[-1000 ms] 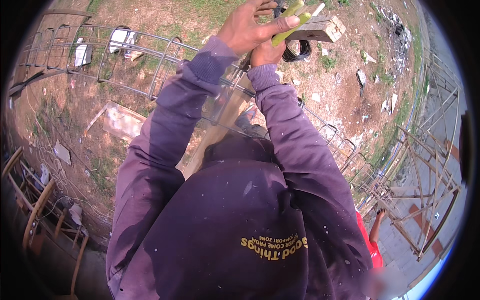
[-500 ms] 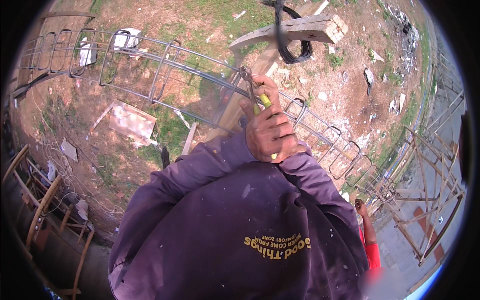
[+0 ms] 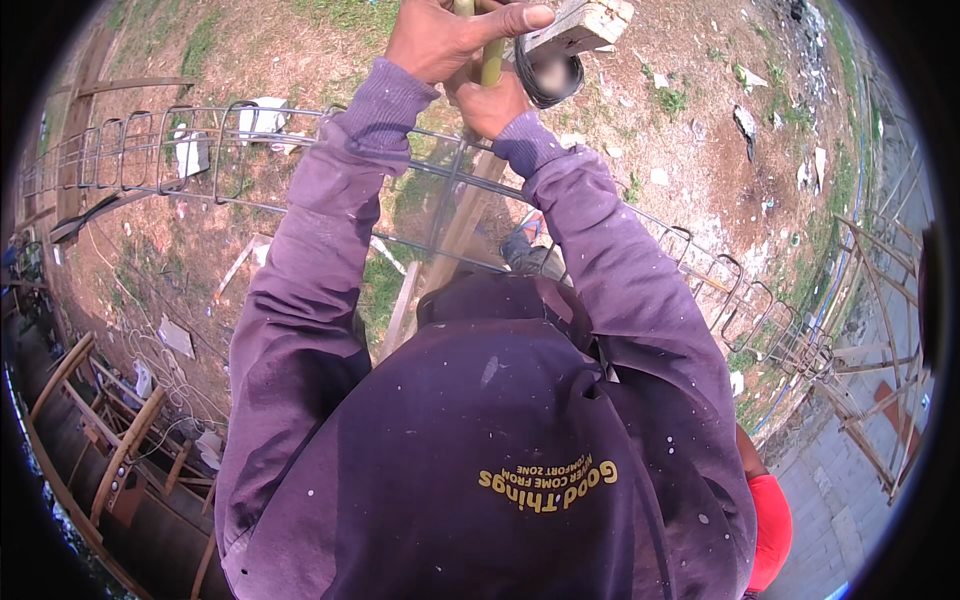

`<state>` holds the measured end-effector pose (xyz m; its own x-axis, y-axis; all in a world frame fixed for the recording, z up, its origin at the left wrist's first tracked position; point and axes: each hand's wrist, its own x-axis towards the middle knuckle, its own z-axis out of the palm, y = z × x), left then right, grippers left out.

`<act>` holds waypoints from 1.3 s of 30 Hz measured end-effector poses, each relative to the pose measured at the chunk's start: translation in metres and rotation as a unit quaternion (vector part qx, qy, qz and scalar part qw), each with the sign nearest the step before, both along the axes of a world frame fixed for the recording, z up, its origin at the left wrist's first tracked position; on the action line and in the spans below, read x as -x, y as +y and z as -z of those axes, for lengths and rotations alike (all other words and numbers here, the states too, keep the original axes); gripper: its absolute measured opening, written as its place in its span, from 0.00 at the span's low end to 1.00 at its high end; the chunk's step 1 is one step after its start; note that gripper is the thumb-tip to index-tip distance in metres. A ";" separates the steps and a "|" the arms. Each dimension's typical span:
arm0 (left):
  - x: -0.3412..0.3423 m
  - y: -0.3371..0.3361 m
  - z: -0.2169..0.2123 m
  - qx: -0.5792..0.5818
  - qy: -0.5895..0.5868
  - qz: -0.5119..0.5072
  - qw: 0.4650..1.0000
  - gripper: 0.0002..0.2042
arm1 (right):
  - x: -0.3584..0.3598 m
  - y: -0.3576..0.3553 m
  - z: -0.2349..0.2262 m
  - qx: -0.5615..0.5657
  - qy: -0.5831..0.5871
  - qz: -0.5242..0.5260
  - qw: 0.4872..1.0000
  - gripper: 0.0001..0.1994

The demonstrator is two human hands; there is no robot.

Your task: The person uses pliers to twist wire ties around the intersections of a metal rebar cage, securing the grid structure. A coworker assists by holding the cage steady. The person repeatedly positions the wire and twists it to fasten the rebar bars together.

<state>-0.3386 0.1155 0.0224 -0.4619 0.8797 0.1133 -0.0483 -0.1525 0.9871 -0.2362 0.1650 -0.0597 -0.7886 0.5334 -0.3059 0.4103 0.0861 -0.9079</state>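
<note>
My left hand (image 3: 432, 38), near the top edge, is closed on the yellow-green handles of a pair of pliers (image 3: 491, 64), its thumb stretched across them to the right. Just below it, my right hand (image 3: 497, 104) is closed around the same pliers. Their jaws are hidden by the hands. Both hands are above a long steel rebar cage (image 3: 455, 160) of bars and bent stirrups, which crosses the view and passes behind my forearms. Beside the right hand hangs a coil of black tie wire (image 3: 540, 96) on the end of a wooden beam (image 3: 585, 28).
A plank (image 3: 462, 225) runs under the cage. Light-coloured scraps (image 3: 262, 118) are strewn on the dirt and grass. Wooden frames stand at lower left (image 3: 125, 455) and right (image 3: 875, 270). A person in a red sleeve (image 3: 768, 530) is at lower right.
Both hands have moved up and away from my body with the pliers, from low over the cage to beside the wire coil. My arms are now stretched out.
</note>
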 end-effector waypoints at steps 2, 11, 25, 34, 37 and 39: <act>-0.025 0.017 0.004 -0.026 -0.005 -0.172 0.985 0.14 | 0.014 -0.016 0.017 -0.157 0.075 0.081 0.981 0.15; -0.068 0.009 0.006 0.017 0.046 -0.143 0.989 0.15 | -0.016 -0.047 0.066 -0.166 0.179 0.141 0.960 0.13; 0.019 -0.017 0.008 -0.056 -0.012 0.210 0.976 0.15 | -0.005 0.009 0.015 0.145 0.118 -0.165 0.968 0.20; 0.007 0.018 0.058 0.060 -0.036 -0.157 0.985 0.10 | 0.026 -0.035 0.030 -0.135 0.193 0.172 0.957 0.23; 0.058 0.010 0.064 -0.094 -0.303 0.287 0.904 0.11 | 0.018 0.009 0.020 0.132 0.103 -0.066 0.984 0.17; 0.062 0.017 0.063 0.011 -0.281 0.148 0.948 0.11 | 0.026 0.021 0.028 0.244 0.054 -0.071 0.966 0.14</act>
